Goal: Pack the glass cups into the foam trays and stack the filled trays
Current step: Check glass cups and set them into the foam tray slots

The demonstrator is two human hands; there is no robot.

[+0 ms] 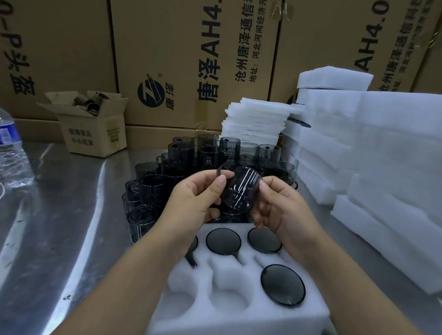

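steel table (61,211); left hand (193,199) partly covers cup (241,191).

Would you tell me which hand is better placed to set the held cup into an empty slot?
Probably right: the right hand grips the cup by its body; the left hand holds only its handle end.

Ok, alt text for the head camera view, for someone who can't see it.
The left hand and right hand hold a dark glass cup tilted above a white foam tray with some pockets filled, others empty. Loose cups stand behind it on a metal table, foam stacks at the right.
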